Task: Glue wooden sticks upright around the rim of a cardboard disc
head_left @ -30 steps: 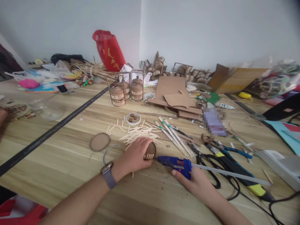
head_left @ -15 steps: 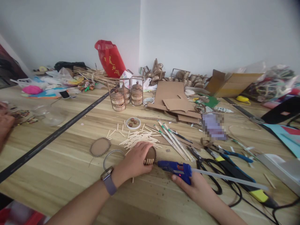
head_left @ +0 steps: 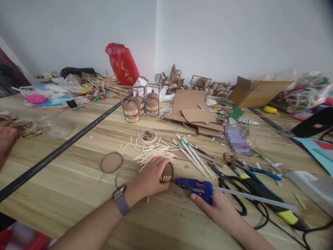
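Note:
My left hand (head_left: 153,176), with a watch at the wrist, grips a round brown cardboard piece (head_left: 168,170) that has several short pale sticks standing along its near edge. In my right hand (head_left: 215,205) is a blue glue gun (head_left: 195,187), a long clear glue stick coming out of its back. Its nozzle points at the right edge of the round piece. Behind my left hand lies a heap of short pale sticks (head_left: 156,152). A cardboard disc with a ridged rim (head_left: 111,162) and a grey ring (head_left: 125,170) lie to the left.
Small lidded baskets (head_left: 130,111) stand behind, near cardboard sheets (head_left: 188,100) and a red bag (head_left: 123,66). Pliers (head_left: 262,173), scissors and a black-yellow cutter lie on the right. Another person's hand (head_left: 6,133) is at the far left.

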Available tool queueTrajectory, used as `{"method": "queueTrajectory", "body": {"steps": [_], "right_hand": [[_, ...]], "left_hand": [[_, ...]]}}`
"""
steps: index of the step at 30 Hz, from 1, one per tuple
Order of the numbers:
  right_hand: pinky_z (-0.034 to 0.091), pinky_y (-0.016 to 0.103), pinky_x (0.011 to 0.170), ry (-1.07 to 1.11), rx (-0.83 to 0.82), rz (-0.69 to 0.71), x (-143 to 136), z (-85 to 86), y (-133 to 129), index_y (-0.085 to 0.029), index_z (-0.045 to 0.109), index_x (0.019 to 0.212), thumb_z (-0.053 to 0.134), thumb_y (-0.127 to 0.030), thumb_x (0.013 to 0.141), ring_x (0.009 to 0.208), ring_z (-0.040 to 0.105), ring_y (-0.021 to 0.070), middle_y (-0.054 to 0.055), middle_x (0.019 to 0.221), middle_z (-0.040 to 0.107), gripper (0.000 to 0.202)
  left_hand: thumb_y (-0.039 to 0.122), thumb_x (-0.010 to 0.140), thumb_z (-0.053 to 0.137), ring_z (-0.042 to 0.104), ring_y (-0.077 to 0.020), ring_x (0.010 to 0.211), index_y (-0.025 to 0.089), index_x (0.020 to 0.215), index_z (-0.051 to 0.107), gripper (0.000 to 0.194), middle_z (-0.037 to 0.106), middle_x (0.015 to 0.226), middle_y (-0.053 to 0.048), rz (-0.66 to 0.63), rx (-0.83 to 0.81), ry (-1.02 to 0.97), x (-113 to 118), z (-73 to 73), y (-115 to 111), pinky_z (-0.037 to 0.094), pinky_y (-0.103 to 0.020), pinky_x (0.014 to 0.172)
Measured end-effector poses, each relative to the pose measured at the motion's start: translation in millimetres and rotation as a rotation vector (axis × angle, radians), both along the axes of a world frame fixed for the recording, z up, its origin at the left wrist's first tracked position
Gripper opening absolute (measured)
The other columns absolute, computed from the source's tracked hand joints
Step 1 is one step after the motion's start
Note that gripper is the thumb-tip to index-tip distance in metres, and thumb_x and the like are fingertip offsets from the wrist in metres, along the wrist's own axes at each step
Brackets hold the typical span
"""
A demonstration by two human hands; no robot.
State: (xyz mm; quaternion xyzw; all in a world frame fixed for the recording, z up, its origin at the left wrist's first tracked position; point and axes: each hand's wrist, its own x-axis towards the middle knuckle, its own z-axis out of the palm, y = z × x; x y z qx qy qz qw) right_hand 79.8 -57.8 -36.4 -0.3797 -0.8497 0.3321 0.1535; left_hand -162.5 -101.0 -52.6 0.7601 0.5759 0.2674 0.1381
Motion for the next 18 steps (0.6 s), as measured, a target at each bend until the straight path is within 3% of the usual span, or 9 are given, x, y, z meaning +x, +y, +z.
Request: {"method": "queueTrajectory", "body": {"steps": [6,13,18], "right_hand": [[0.056,0.039,0.077,0.019,0.007,0.003,-1.3,1.9,-0.4,-0.02,0.072,0.094,0.047,-0.053,0.087,0.078,0.068,0.027,0.008,0.085,0.075,0.042],[0.056,0.038,0.075,0.027,0.017,-0.011,-2.4,5.6,-1.9,-0.022,0.071,0.08,0.047,-0.053,0.086,0.076,0.067,0.0264,0.005,0.07,0.071,0.039],[0.056,0.038,0.076,0.015,0.006,-0.013,-2.0,5.7,-1.7,-0.02,0.071,0.094,0.047,-0.051,0.086,0.079,0.068,0.0267,0.007,0.083,0.074,0.04]], "left_hand": [[0.017,0.069,0.068,0.042,-0.03,0.129,0.019,0.133,0.04,0.07,0.05,0.136,-0.013,-0.004,0.01,-0.005,-0.5,-0.7,-0.3,0.035,-0.049,0.11],[0.017,0.07,0.067,0.043,-0.0302,0.129,0.021,0.133,0.04,0.068,0.05,0.136,-0.013,-0.005,0.003,-0.011,0.0,1.8,-0.6,0.035,-0.051,0.109],[0.018,0.07,0.067,0.042,-0.03,0.129,0.02,0.133,0.04,0.068,0.05,0.136,-0.013,-0.01,0.01,-0.003,-0.4,1.3,0.0,0.035,-0.05,0.109]]}}
